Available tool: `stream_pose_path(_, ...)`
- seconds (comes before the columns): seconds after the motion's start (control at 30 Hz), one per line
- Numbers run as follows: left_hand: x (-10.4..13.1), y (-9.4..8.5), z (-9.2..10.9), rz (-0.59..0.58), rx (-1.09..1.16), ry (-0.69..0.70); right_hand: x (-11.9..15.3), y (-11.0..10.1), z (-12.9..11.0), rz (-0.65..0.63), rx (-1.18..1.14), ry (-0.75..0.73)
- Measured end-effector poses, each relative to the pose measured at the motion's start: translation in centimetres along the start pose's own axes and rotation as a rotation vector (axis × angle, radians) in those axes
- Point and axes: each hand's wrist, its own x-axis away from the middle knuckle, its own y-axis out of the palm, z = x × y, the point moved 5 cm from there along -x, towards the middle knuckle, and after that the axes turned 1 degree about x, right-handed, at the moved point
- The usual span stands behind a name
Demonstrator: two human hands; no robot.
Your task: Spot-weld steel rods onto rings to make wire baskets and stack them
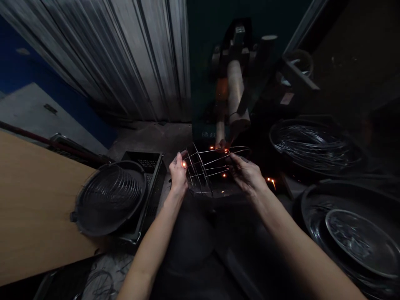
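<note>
A wire frame point(203, 168) of thin crossed metal rods hangs between my hands at the machine's lower tip. My left hand point(179, 173) is closed on the frame's left side, thumb up. At its right end, my right hand point(246, 171) pinches the wires, close to a thin curved wire. The frame's upper edge meets the welding machine's electrode point(220, 135), where orange sparks glow. More sparks show by my left thumb, below the frame and to the right of my right hand.
On the left, a round black basin point(108, 221) holds wire rings over a black crate point(150, 166). To the right stand a basin of loose wires point(312, 143) and a larger basin point(315, 196) with a round dish of small metal pieces inside. Corrugated metal sheeting point(140, 54) rises behind.
</note>
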Motion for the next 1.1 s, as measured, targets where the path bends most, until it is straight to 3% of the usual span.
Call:
stream_pose_path(0.3,-1.0,0.5,0.5,0.049,0.071,-0.008,0.7,-2.4,-0.4,0.091,-0.044,0.018)
stream_pose_path(0.43,-1.2,0.6,0.8,0.052,0.056,0.005,1.0,-2.3,-0.4,0.045,0.028,-0.022)
stream_pose_path(0.57,-1.4,0.9,0.8,0.017,0.035,0.000,3.3,-1.6,-0.6,-0.125,0.321,-0.209)
stream_pose_path(0.67,-1.1,0.6,0.9,0.004,-0.003,0.083,6.2,-0.4,-1.3,-0.267,0.623,-0.411)
stream_pose_path(0.77,1.1,-1.0,0.3,0.023,-0.108,0.236,7.9,0.8,-2.8,-0.310,0.859,-0.669)
stream_pose_path(0.83,3.5,-2.3,-0.8,-0.012,-0.234,0.318,7.6,1.4,-3.5,-0.297,0.988,-0.773)
stream_pose_path(0.9,6.0,-3.2,-2.2,-0.120,-0.383,0.392,6.1,1.8,-3.6,-0.287,1.084,-0.746)
stream_pose_path(1.03,9.9,-3.8,-4.1,-0.491,-0.581,0.638,2.9,1.2,-1.9,-0.379,1.046,-0.352)
stream_pose_path(1.1,10.1,-4.7,-4.2,-0.535,-0.594,0.675,2.5,-0.1,-0.6,-0.417,0.996,-0.207)
